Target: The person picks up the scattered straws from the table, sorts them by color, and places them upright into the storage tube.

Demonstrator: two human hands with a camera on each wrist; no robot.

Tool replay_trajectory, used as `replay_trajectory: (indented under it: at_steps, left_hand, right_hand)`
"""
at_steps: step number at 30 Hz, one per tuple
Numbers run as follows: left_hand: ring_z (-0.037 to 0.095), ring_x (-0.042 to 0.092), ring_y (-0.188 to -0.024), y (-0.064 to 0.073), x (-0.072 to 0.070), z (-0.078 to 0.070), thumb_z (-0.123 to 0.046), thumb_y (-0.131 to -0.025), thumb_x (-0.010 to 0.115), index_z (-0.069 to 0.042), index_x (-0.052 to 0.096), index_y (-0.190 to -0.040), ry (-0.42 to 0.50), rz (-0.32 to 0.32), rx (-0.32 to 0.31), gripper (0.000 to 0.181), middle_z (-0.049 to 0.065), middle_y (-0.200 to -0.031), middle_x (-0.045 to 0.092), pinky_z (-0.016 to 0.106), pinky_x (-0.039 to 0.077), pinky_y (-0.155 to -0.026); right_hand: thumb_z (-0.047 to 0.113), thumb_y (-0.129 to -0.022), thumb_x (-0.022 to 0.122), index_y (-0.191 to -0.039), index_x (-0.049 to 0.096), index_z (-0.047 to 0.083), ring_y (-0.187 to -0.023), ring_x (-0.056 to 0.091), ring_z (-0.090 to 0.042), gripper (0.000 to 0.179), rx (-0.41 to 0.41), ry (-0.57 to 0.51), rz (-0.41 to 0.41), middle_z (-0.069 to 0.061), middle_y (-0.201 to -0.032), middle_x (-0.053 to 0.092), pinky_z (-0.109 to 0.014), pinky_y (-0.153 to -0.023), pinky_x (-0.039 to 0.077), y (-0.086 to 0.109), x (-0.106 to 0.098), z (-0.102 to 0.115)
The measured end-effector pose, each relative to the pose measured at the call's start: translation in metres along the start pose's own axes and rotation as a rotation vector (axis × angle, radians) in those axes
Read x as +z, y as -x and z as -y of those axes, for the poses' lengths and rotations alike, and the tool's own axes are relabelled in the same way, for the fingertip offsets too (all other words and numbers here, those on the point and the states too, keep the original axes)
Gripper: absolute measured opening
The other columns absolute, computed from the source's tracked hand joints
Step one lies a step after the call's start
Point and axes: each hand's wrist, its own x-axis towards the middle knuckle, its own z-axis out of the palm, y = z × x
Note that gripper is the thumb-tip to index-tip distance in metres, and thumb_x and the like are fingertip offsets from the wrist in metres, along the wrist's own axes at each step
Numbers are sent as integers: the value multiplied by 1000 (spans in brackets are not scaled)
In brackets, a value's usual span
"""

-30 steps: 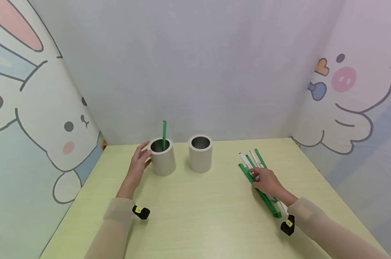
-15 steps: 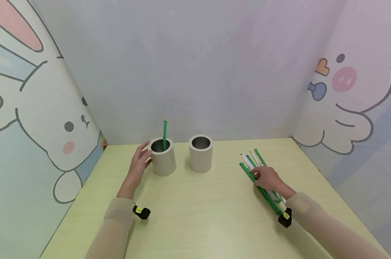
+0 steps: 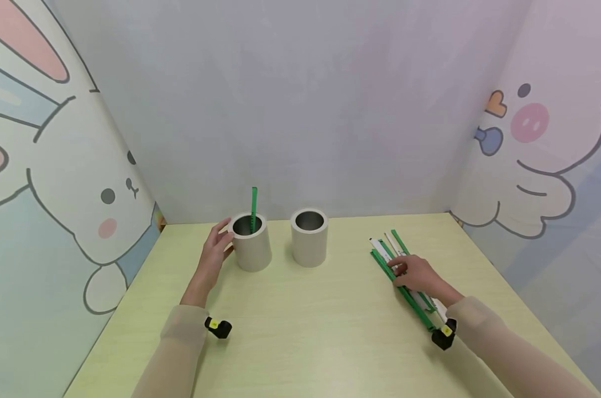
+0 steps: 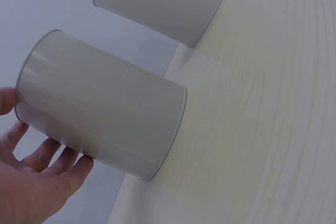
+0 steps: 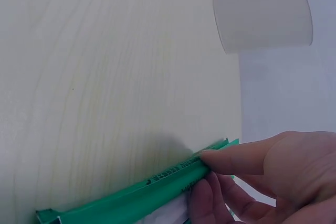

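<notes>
Two off-white cups with dark insides stand upright at the back. My left hand (image 3: pixel 214 251) rests its fingertips against the side of the left cup (image 4: pixel 105 103), near the rim; one slim green packet (image 3: pixel 254 204) sticks up out of it. The right cup (image 3: pixel 309 243) has nothing protruding. At the right, my right hand (image 3: pixel 416 273) is over a loose bundle of long, slim wrapped packets, green and white. Its thumb and fingers pinch a green packet with dark lettering (image 5: pixel 131 198). The hand covers the middle of the bundle; white packets (image 3: pixel 380 246) show beyond it.
The pale wood-grain table (image 3: pixel 305 331) meets a grey back wall (image 3: pixel 300 110). Cartoon-printed panels stand at the left (image 3: pixel 81 193) and right (image 3: pixel 534 166). Black wrist cameras hang below both sleeves.
My right hand shifts slightly over the bundle, and the green packets under it now lie closer together. My left hand and both cups stay where they were.
</notes>
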Motion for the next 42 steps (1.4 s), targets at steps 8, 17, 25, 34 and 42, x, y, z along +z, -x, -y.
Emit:
replay_trajectory:
  at_steps: [8, 17, 25, 34, 42]
  left_hand:
    - [30, 32, -155, 1, -1, -1, -32, -115, 47, -25, 26, -169, -10, -8, 9, 59, 12, -167, 34, 54, 31, -129]
    - [30, 32, -155, 4, 0, -3, -33, -115, 48, -24, 26, -170, -5, -3, 10, 60, 12, -168, 33, 53, 31, -129]
    - [30, 32, -156, 5, 2, -5, -36, -114, 49, -25, 27, -169, -15, 0, 21, 60, 11, -168, 34, 54, 32, -129]
    - [30, 31, -156, 6, 2, -6, -35, -115, 49, -24, 26, -170, -13, 4, 18, 61, 11, -169, 33, 54, 31, -129]
    - [30, 30, -157, 9, 1, -7, -35, -115, 48, -24, 26, -170, -16, -4, 9, 60, 11, -170, 32, 54, 31, -129]
  right_hand:
    - [1, -98, 69, -143, 61, -3, -86, 61, -22, 46, -10, -204, 23, -20, -117, 66, -34, -68, 59, 6, -5, 10]
    - [7, -105, 66, -153, 55, 5, -112, 65, -33, 49, -94, -321, -23, -25, -135, 61, -38, -81, 63, -4, -2, 30]
    - [9, -104, 69, -152, 57, 8, -109, 68, -37, 50, -166, -435, -59, -23, -131, 62, -32, -81, 64, -13, 8, 47]
    - [8, -105, 68, -154, 56, 11, -106, 67, -24, 51, -168, -572, -125, -20, -130, 62, -35, -93, 64, -23, 25, 78]
    - [5, -103, 68, -152, 57, 14, -101, 64, -18, 51, -187, -740, -212, -14, -127, 62, -32, -92, 63, -35, 38, 125]
